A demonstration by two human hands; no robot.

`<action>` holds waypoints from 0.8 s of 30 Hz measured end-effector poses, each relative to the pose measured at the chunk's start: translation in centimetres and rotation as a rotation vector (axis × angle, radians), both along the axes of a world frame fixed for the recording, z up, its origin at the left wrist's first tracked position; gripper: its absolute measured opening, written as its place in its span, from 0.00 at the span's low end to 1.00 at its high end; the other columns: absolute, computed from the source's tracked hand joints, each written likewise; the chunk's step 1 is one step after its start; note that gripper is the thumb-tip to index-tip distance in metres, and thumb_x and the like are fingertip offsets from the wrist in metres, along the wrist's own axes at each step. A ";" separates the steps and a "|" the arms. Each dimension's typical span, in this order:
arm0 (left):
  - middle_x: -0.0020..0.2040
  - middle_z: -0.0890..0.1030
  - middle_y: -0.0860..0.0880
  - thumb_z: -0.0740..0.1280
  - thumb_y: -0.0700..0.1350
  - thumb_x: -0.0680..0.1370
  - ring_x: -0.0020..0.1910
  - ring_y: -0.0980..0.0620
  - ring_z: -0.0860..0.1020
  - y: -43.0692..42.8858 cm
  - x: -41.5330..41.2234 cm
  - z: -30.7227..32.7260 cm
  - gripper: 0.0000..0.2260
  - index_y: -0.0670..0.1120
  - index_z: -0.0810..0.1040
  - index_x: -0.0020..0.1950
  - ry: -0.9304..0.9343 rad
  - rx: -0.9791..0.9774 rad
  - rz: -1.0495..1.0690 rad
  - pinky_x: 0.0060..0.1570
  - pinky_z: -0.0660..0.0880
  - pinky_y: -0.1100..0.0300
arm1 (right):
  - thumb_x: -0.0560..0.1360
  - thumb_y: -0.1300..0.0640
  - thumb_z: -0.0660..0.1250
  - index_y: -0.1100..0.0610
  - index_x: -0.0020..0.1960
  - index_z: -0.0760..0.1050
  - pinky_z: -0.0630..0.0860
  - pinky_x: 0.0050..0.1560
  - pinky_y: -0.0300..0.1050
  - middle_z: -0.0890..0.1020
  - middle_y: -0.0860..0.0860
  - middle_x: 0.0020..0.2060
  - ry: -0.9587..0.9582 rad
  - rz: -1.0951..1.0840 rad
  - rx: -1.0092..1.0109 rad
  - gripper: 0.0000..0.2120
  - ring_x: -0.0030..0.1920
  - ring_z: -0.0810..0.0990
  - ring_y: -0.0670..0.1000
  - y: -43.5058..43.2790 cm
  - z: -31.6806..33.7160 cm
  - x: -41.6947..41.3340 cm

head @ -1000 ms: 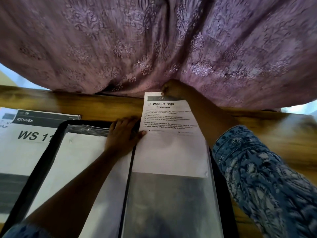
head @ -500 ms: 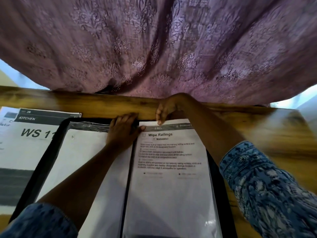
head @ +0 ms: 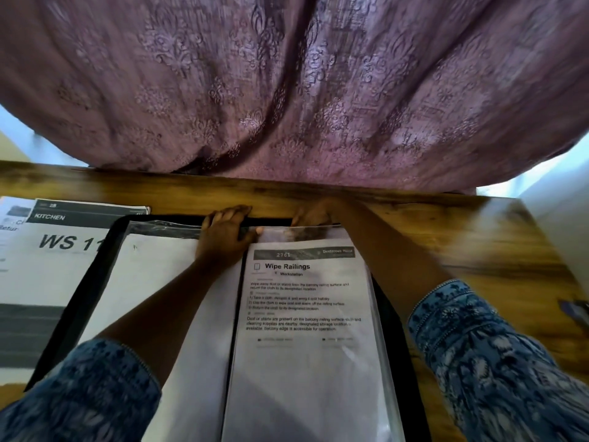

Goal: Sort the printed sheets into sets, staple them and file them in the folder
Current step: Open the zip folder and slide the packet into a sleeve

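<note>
A black folder (head: pixel 95 282) lies open on the wooden table (head: pixel 446 237). Its right clear sleeve (head: pixel 302 232) holds the "Wipe Railings" sheet (head: pixel 302 301), whose top edge sits below the sleeve's mouth. The left page (head: pixel 153 282) shows a blank white sheet in plastic. My left hand (head: pixel 223 237) rests flat across the top of the spine, its thumb touching the sleeve's top corner. At the sleeve's mouth is my right hand (head: pixel 310 215), its fingertips blurred and partly hidden.
A printed sheet headed "KITCHEN, WS 11" (head: pixel 47 250) lies left of the folder, partly under it. A purple patterned cloth (head: pixel 287 90) hangs over the table's far edge. A small dark object (head: pixel 575 309) shows at the right edge, too blurred to name.
The "Wipe Railings" sheet has slid down from above the folder fully into the right sleeve. My right hand followed it to the sleeve's mouth; my left hand stayed at the spine.
</note>
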State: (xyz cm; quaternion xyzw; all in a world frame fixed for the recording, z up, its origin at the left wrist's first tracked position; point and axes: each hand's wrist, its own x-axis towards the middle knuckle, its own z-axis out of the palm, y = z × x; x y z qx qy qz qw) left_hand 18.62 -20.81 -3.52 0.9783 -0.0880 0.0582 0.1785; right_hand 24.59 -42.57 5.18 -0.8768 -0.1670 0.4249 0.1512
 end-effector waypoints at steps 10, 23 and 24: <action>0.55 0.79 0.50 0.57 0.55 0.77 0.55 0.46 0.75 -0.2 -3.8 2.2 0.17 0.51 0.80 0.57 -0.336 0.086 -0.155 0.57 0.64 0.50 | 0.58 0.37 0.76 0.54 0.44 0.80 0.72 0.55 0.40 0.82 0.48 0.44 -0.154 -0.309 0.432 0.24 0.49 0.78 0.46 -11.1 -0.1 -3.5; 0.57 0.78 0.65 0.59 0.69 0.74 0.62 0.72 0.68 -1.7 -17.3 1.9 0.23 0.56 0.85 0.51 0.079 -0.576 -0.116 0.64 0.62 0.74 | 0.63 0.22 0.41 0.63 0.51 0.77 0.73 0.29 0.43 0.82 0.55 0.34 0.503 -0.552 0.524 0.50 0.28 0.80 0.55 -10.9 -0.4 -15.1; 0.56 0.78 0.69 0.60 0.67 0.74 0.62 0.73 0.69 -2.0 -18.1 3.0 0.19 0.58 0.85 0.51 0.204 -0.712 -0.086 0.67 0.63 0.71 | 0.62 0.21 0.43 0.64 0.46 0.79 0.73 0.31 0.45 0.81 0.54 0.31 0.548 -0.554 0.579 0.50 0.28 0.79 0.54 -10.4 -0.4 -15.9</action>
